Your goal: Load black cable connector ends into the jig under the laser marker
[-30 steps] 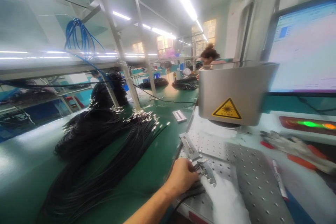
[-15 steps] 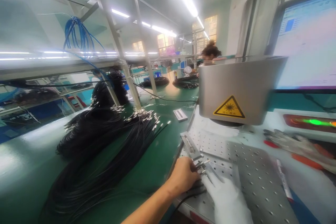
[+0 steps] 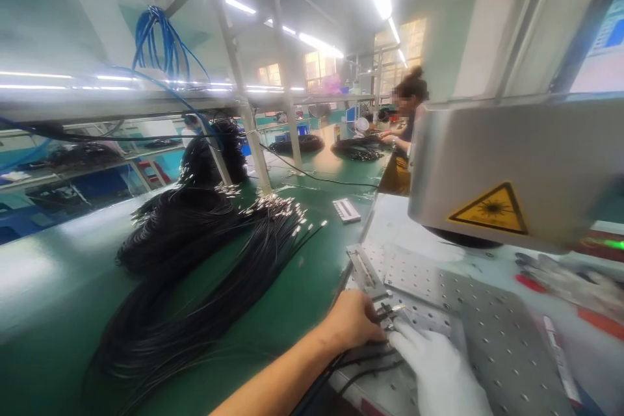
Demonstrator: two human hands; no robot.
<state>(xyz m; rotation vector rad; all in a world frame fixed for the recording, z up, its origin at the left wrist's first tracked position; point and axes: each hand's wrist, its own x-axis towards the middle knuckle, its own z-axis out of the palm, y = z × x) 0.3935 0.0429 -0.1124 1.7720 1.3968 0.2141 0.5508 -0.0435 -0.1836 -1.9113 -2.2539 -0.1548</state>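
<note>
My left hand [image 3: 355,322], bare, is closed round the ends of black cables [image 3: 358,359] at the near left of a perforated metal plate [image 3: 492,331]. In a white glove, my right hand [image 3: 439,361] meets it from the right, fingers pinched at the same cable ends. Small silvery connectors [image 3: 397,309] stick out between the two hands; the fingers partly hide them. Just beyond them lies a slotted metal fixture [image 3: 365,270] on the plate.
A grey machine head with a laser warning sign [image 3: 490,211] overhangs the plate. Black cable bundles [image 3: 209,292] with silvery ends lie on the green table [image 3: 43,312]. A marker [image 3: 560,357] and work gloves [image 3: 565,279] are at right. Another person [image 3: 412,97] sits beyond.
The view has turned a little to the right and the machine head looks nearer. Both hands stay together at the connectors; more of the black cables shows beneath them.
</note>
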